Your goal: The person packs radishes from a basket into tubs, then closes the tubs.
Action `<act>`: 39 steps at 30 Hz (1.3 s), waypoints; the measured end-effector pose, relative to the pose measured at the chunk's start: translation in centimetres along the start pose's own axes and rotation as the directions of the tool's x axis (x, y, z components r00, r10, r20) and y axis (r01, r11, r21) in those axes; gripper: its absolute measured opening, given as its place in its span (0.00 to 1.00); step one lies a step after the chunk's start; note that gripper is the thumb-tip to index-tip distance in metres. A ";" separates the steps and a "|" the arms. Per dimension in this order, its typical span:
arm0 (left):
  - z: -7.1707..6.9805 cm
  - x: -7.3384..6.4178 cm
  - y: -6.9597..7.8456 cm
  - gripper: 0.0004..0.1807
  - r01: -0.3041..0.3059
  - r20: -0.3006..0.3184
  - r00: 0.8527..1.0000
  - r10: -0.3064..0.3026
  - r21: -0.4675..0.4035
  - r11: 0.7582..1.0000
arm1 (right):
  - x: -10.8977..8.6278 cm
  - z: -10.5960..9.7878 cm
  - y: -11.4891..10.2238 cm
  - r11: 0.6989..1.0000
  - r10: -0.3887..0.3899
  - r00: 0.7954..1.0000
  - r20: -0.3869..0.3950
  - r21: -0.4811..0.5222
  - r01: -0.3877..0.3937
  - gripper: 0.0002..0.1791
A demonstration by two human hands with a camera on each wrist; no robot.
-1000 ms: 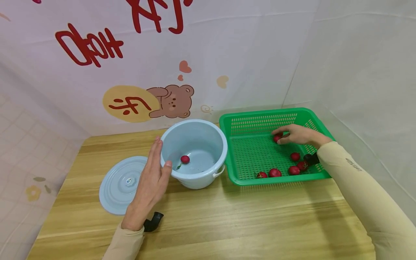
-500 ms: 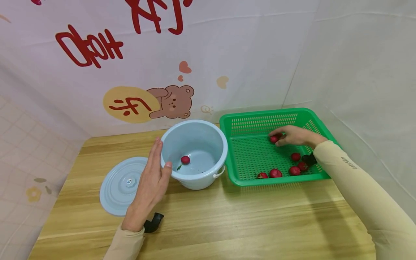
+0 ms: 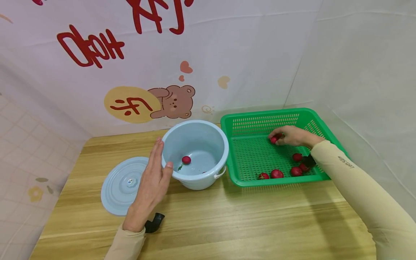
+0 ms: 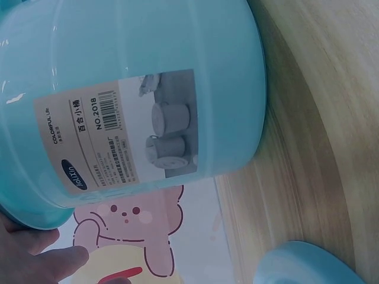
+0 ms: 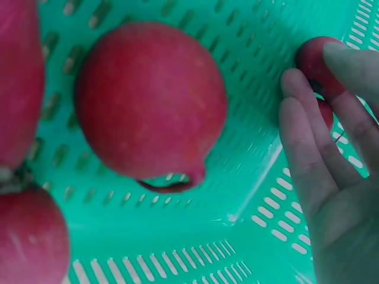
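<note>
My right hand (image 3: 292, 136) is over the far side of the green basket (image 3: 238, 180), pinching a red radish (image 3: 274, 139) between thumb and fingers. In the right wrist view this radish (image 5: 317, 59) shows at the fingertips, with more red just below it. My left hand (image 3: 152, 180) has straight fingers and lies against the left rim of the light blue bucket (image 3: 195, 183). Inside the bucket, one radish (image 3: 186, 160) with a bit of green stem lies on the bottom. Several other radishes (image 3: 277, 174) lie along the basket's near side and right end.
A light blue lid (image 3: 118, 191) lies flat on the wooden table (image 3: 227, 224), left of the bucket and partly behind my left hand. The bucket's white handle (image 3: 220, 172) hangs on the side toward the basket. A printed cloth wall (image 3: 253, 54) stands right behind everything.
My right hand has shifted slightly left within the basket, the radish at its fingertips moving with it. The left hand stays at the bucket rim.
</note>
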State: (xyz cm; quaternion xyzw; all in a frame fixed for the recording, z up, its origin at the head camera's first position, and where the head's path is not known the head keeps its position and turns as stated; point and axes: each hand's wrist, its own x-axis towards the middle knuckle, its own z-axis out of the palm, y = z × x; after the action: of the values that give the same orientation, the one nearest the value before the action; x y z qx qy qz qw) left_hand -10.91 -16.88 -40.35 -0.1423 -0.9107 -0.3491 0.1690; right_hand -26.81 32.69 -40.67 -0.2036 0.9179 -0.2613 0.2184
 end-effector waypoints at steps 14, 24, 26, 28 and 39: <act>-0.2 0.1 0.4 0.37 0.014 0.009 1.000 -0.014 -0.010 1.000 | -0.7 -1.0 -1.5 0.994 -0.049 0.997 -0.058 -0.097 0.043 0.19; -0.2 0.0 0.3 0.37 0.022 0.022 1.000 -0.022 -0.012 1.000 | -2.0 -2.4 -3.8 0.997 -0.031 0.997 -0.068 -0.069 0.026 0.21; -0.2 -0.1 0.3 0.37 0.031 0.026 0.999 -0.030 -0.014 0.999 | -2.3 -2.6 -4.3 0.997 -0.031 0.996 -0.083 -0.069 0.025 0.20; -0.1 -0.1 0.3 0.37 0.040 0.029 0.999 -0.040 -0.016 0.999 | -2.7 -2.9 -4.7 0.998 -0.035 0.994 -0.103 -0.064 0.029 0.20; -0.2 -0.1 0.6 0.37 0.054 0.034 0.998 -0.053 -0.023 0.998 | -4.5 -4.0 -6.4 0.997 -0.063 0.977 -0.203 -0.054 0.053 0.20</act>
State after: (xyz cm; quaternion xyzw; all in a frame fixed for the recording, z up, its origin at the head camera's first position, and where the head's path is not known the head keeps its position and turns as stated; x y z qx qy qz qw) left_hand -10.55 -16.60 -39.83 -0.1255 -0.9126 -0.3620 0.1428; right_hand -23.49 31.43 -32.63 -0.2077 0.9351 -0.2651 0.1104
